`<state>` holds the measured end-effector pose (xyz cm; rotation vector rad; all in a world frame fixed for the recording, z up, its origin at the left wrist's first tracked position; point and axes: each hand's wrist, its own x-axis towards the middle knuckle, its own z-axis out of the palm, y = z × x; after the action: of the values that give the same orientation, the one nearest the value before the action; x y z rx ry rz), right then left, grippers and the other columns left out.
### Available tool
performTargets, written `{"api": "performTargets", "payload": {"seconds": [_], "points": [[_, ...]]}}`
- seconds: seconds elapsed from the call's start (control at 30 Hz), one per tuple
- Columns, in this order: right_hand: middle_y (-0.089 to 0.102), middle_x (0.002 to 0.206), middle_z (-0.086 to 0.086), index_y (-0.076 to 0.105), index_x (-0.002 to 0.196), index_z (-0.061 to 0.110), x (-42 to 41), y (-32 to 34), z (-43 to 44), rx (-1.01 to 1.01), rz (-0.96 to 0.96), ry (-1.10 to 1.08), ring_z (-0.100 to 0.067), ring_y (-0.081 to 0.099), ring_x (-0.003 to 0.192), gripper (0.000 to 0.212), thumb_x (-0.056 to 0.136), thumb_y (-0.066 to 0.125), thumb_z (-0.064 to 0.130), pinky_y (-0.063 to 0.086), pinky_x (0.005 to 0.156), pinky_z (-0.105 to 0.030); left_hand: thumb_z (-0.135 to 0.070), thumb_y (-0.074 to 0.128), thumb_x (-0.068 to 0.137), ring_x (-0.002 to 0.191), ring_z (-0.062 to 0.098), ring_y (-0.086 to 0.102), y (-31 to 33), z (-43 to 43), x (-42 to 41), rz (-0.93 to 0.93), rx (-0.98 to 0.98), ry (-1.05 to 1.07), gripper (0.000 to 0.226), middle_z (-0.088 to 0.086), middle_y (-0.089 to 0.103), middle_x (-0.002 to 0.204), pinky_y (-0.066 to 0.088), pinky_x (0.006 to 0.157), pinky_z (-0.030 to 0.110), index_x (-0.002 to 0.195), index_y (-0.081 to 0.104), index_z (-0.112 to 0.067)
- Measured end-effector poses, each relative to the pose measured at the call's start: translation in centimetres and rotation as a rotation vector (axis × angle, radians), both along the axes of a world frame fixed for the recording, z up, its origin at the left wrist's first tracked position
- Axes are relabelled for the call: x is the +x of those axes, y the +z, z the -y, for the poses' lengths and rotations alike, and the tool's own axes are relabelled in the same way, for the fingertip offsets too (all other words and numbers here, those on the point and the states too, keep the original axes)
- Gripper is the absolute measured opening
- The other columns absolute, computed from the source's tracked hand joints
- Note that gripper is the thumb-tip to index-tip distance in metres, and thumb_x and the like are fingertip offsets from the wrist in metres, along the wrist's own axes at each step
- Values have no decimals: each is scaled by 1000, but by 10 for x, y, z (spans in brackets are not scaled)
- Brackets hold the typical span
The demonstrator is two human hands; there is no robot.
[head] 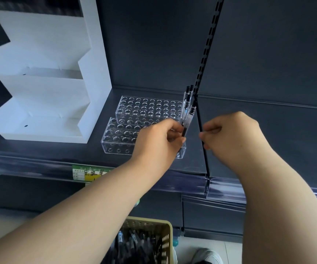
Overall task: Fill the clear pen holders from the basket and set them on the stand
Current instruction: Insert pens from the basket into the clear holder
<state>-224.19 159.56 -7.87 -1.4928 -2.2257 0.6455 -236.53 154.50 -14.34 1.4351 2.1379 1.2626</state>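
Your left hand pinches a bunch of pens, held upright over the right end of the front pen holder. Pen tips are hidden behind your fingers. Your right hand is curled, fingertips at the black divider strip; can't tell if it grips anything. The back pen holder sits just behind the front one. Both are on the dark shelf, right of the white stand. The basket of loose pens sits below, by your left forearm.
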Motion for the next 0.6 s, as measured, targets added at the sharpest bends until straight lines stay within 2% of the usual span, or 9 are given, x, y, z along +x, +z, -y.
{"api": "performTargets", "payload": {"seconds": [0.23, 0.33, 0.4, 0.47, 0.53, 0.6], "points": [[66, 94, -27, 64, 98, -7, -1, -2, 1, 34, 21, 17, -39, 61, 94, 24, 83, 62, 12, 55, 77, -45, -19, 74, 79, 68, -6, 57, -2, 0, -3, 14, -24, -19, 20, -19, 60, 69, 40, 62, 0, 82, 58, -32], [69, 86, -21, 67, 92, -3, -6, -1, 5, 45, 26, 39, -36, 64, 88, 19, 84, 64, 14, 55, 75, -40, -27, 77, 75, 75, -1, 58, 6, 2, -8, 10, -80, -14, 24, -17, 63, 82, 38, 60, -1, 96, 65, -27], [69, 85, -14, 69, 89, 3, -12, -2, 12, 56, 40, 72, -29, 64, 83, 15, 84, 65, 16, 54, 74, -34, -31, 75, 77, 87, 2, 58, 13, 13, -15, -106, -76, -6, 35, -14, 65, 98, 36, 68, 3, 110, 64, -27], [69, 86, -10, 70, 89, 6, -18, -6, 21, 64, 51, 103, -26, 64, 81, 14, 83, 66, 17, 53, 73, -31, -35, 69, 81, 99, 11, 59, 21, 34, -22, -255, -61, -7, 40, -7, 64, 109, 44, 84, 21, 119, 60, -30], [69, 88, -11, 69, 91, 5, -23, -11, 31, 57, 83, 120, -27, 64, 82, 16, 84, 65, 19, 54, 72, -32, -35, 64, 83, 105, 19, 56, 27, 63, -31, -436, -100, -7, 42, -2, 62, 111, 48, 83, 32, 124, 55, -32], [67, 92, -11, 68, 95, 6, -27, -17, 39, 50, 149, 147, -28, 63, 83, 19, 85, 64, 21, 54, 74, -32, -30, 67, 82, 105, 23, 56, 27, 97, -41, -615, -124, -27, 44, 1, 65, 107, 49, 78, 34, 124, 57, -24]]}}
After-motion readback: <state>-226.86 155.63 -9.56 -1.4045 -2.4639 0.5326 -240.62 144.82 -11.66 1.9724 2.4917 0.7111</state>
